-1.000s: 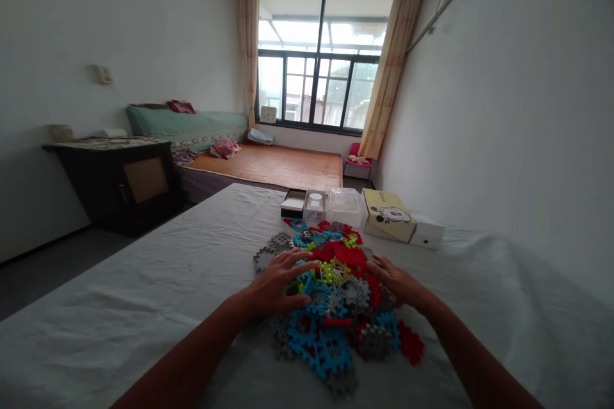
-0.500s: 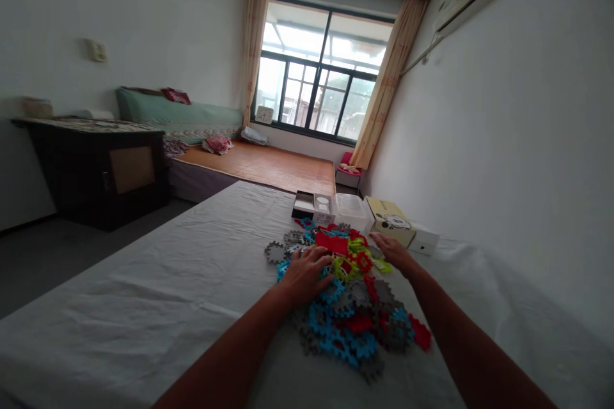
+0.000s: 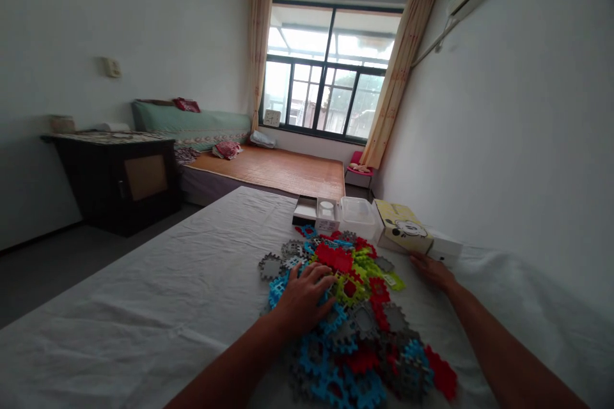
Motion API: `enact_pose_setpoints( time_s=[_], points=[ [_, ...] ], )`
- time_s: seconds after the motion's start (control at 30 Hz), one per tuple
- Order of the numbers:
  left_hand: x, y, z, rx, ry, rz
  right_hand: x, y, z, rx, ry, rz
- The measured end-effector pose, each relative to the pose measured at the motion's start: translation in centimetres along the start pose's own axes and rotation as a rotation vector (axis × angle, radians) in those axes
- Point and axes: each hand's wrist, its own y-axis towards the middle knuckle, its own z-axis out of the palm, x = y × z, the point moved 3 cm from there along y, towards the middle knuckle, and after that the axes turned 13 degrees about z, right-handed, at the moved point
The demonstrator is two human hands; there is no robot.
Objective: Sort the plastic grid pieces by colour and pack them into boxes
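A heap of toothed plastic building pieces in blue, red, grey and lime green (image 3: 350, 291) lies on the white-covered table (image 3: 144, 294). My left hand (image 3: 307, 294) rests palm down on the heap's left part, fingers spread over blue and grey pieces. To the right of the heap, my right hand (image 3: 433, 270) is low over the cloth, fingers stretched out beside the near edge of the yellow box (image 3: 400, 223). Whether its fingertips touch the box, I cannot tell. A red piece (image 3: 440, 372) lies at the heap's near right edge.
Behind the heap stand a black open box (image 3: 305, 211), a small box with a round white item (image 3: 327, 217) and a clear plastic tub (image 3: 357, 216). A white box (image 3: 447, 246) sits right of the yellow one. Farther back is a low bed (image 3: 278, 169).
My right hand has moved from the heap's right edge outward to the right, near the yellow box. My left hand stays on the heap. The view has shifted slightly.
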Motion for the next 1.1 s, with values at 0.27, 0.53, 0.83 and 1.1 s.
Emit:
enact_pose_setpoints(
  time_s=[0.27, 0.53, 0.83, 1.1],
  points=[
    [0.0, 0.7, 0.2, 0.039, 0.057, 0.031, -1.7, 3.2, 1.4, 0.112, 0.033, -0.063],
    [0.5, 0.7, 0.2, 0.067, 0.076, 0.023, -2.8, 4.5, 1.5, 0.130, 0.092, -0.089],
    [0.9, 0.5, 0.6, 0.113, 0.099, 0.031, -3.3, 4.2, 0.4, 0.111, 0.164, -0.075],
    [-1.8, 1.4, -2.0, 0.044, 0.101, 0.100, -1.2, -4.2, -3.7, 0.411, 0.258, -0.236]
  ],
)
